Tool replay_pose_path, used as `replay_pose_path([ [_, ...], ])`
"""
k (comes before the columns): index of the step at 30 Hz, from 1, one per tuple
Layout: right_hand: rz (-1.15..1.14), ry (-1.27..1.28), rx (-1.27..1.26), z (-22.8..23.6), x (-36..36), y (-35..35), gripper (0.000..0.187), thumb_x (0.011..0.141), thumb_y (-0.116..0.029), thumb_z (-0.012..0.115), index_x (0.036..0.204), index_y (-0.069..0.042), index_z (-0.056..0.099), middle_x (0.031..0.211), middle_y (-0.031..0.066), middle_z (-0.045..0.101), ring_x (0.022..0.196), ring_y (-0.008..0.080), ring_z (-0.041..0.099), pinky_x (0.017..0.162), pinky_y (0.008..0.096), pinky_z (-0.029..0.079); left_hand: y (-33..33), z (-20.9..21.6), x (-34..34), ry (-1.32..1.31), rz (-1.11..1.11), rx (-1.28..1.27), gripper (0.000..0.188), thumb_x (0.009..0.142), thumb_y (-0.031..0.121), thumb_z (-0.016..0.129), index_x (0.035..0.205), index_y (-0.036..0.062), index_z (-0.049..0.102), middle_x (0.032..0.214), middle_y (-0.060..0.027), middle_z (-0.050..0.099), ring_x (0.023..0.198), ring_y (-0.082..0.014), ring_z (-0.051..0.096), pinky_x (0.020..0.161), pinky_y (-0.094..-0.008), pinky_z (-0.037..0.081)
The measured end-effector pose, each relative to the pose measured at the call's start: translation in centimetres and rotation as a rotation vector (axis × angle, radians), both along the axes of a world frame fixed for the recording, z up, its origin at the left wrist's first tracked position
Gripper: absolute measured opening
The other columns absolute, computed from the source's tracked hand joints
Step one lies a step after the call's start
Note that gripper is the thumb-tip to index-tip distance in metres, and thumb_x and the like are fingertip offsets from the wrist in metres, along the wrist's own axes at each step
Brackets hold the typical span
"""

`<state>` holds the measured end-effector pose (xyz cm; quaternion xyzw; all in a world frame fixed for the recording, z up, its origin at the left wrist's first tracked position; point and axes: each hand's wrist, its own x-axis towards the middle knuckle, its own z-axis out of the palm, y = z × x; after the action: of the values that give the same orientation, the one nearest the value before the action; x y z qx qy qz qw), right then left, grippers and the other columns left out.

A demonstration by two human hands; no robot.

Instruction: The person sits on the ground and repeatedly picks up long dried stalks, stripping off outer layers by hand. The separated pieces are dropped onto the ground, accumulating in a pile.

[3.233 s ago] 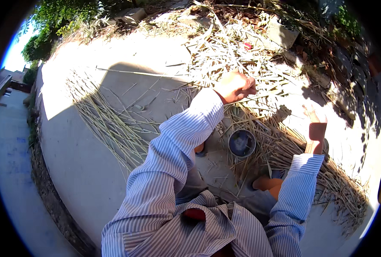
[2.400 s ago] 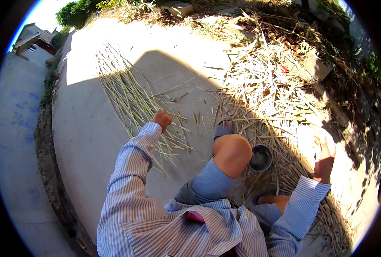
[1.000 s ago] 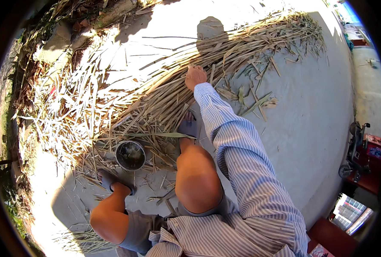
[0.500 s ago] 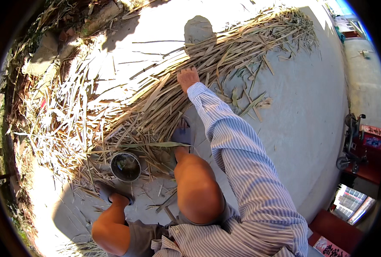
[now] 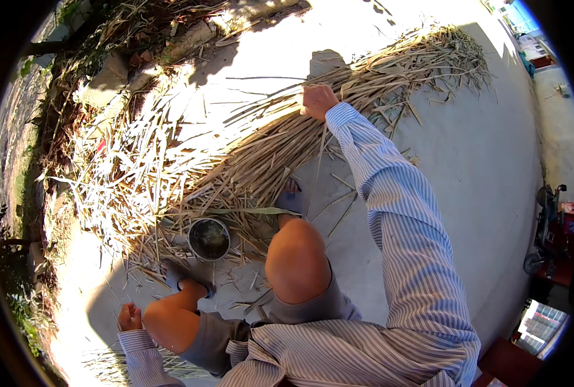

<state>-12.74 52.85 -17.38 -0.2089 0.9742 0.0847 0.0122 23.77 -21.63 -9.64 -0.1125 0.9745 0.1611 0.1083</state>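
Note:
My right hand [image 5: 318,102] is closed over the upper part of a long pile of dried, strap-like leaves [image 5: 261,155], apparently gripping some of them; its palm side is hidden. One pale strip hangs just below that hand. Low on the left, my left hand [image 5: 130,317] is beside my left knee with its fingers curled in. What it holds, if anything, is too small to tell. Between my feet stands a round metal pot [image 5: 209,239] with murky liquid in it. A single long greenish leaf [image 5: 251,210] lies across the pile between the pot and my right foot.
Loose sunlit leaves [image 5: 126,187] spread over the ground at left. Stones and dry plant litter [image 5: 113,80] line the upper left edge. More stalks [image 5: 106,367] lie at the lower left. A dark wheeled object [image 5: 544,226] stands at the far right on the concrete side.
My right hand has closed from lying over the pile and shifted slightly up and right along it. My left hand has come into view at lower left. The whole view has shifted.

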Motion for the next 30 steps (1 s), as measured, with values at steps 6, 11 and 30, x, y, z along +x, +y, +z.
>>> replay_pose_path([
  [6,0.18,0.115,-0.137,4.8,-0.1,1.3,0.024,0.085,-0.028,0.063,0.101,-0.011,0.063,0.101,0.0103,0.063,0.082,0.0262,0.064,0.07,0.0399,0.053,11.0,8.8,-10.2,0.426,-0.09,-0.013,0.017,0.083,0.013,0.068,0.096,0.0021,0.065,0.082,-0.0129,0.067,0.074,-0.0258,0.064,0.069,-0.0356,0.052],
  [11,0.338,0.311,-0.342,11.4,2.6,-0.8,0.017,0.088,-0.016,0.06,0.098,-0.004,0.066,0.101,0.0167,0.068,0.083,0.0276,0.067,0.072,0.0371,0.055,26.3,17.4,-15.7,0.958,-0.579,-0.151,0.026,0.077,0.017,0.075,0.099,0.0074,0.065,0.09,-0.0059,0.068,0.077,-0.0229,0.062,0.072,-0.0372,0.045],
  [30,-0.338,-0.49,-2.515,21.5,18.2,-13.1,0.024,0.097,-0.025,0.055,0.102,-0.002,0.06,0.094,0.0041,0.064,0.079,0.0119,0.057,0.067,0.0247,0.045,30.3,23.1,-17.6,0.741,-0.615,0.192,0.018,0.077,0.021,0.074,0.082,0.0052,0.067,0.075,-0.0104,0.07,0.069,-0.0271,0.068,0.061,-0.0352,0.051],
])
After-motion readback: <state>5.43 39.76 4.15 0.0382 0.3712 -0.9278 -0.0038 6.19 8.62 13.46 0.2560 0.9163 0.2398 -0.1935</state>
